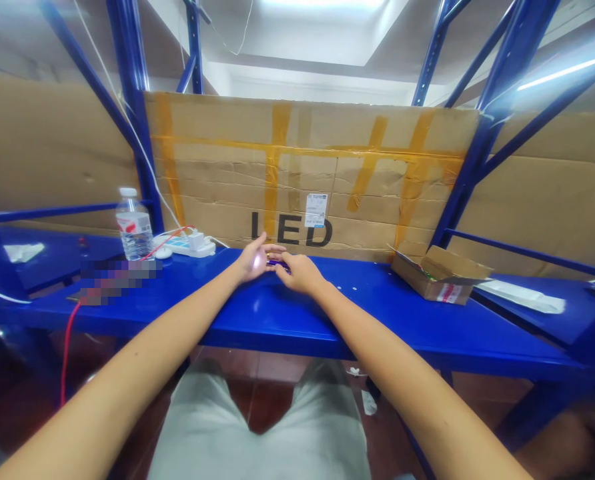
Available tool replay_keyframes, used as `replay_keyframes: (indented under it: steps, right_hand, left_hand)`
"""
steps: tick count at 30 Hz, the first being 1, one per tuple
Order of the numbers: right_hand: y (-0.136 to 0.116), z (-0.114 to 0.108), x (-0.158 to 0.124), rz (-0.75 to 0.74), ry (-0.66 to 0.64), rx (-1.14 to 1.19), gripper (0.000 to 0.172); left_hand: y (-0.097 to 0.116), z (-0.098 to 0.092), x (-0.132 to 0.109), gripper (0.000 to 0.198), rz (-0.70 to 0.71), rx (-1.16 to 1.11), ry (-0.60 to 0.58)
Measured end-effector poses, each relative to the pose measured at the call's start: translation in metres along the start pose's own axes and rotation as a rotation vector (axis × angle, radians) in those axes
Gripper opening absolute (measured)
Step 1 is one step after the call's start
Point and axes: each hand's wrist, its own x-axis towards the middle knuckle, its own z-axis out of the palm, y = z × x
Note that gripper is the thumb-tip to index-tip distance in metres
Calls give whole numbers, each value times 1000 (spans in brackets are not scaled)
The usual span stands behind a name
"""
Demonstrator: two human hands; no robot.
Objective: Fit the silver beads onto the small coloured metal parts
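Both my arms reach forward over a blue metal shelf (357, 313). My left hand (254, 259) lies palm up with its fingers curled around a small shiny object I cannot make out. My right hand (300, 272) is beside it, fingers bent and pinching at a small dark purple thing (277, 264) between the two hands. The hands touch each other above the shelf, in front of a taped cardboard sheet (307, 173) printed with "LED".
A water bottle (134, 225) stands at the left, with a white power strip (190, 245) and a red cable (67, 347) near it. An open cardboard box (437, 273) sits at the right. Blue rack posts (132, 113) rise behind. My knees are under the shelf.
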Motion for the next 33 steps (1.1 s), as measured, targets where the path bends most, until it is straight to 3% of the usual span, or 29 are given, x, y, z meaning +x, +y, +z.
replay_keyframes:
  steps: [15, 33]
  right_hand:
    - [6, 0, 1, -13, 55, -4, 33]
    - [6, 0, 0, -27, 26, 38, 33]
  left_hand:
    - [4, 4, -5, 71, 6, -4, -8]
    - [4, 3, -4, 70, -7, -6, -14]
